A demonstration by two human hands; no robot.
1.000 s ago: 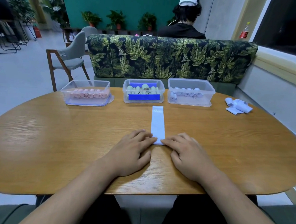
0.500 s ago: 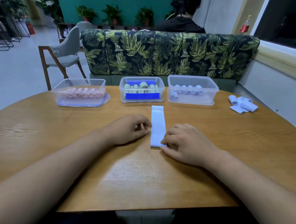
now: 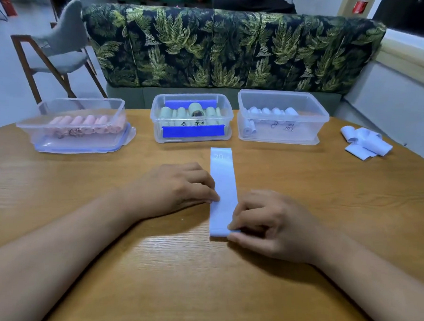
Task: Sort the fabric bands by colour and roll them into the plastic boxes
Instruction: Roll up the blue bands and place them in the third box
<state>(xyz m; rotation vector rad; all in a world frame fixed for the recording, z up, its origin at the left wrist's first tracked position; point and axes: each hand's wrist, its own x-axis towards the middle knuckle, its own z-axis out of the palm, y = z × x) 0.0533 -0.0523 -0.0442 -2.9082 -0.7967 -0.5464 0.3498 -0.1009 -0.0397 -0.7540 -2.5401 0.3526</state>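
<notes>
Pinching the flat fabric band [image 3: 223, 185]: right hand [image 3: 274, 226]; left hand [image 3: 174, 190], curled, presses its edge.

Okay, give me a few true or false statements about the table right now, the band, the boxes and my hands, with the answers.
1. The pale blue band lies flat on the table. True.
2. The left box holds green rolls. False: it holds pink rolls; the green rolls are in the middle box.
3. The right hand pinches the band's near end. True.
4. The loose bands lie left of the boxes. False: they lie right of the right box.
5. The left hand is clear of the band. False: its fingertips touch the band's left edge.
</notes>
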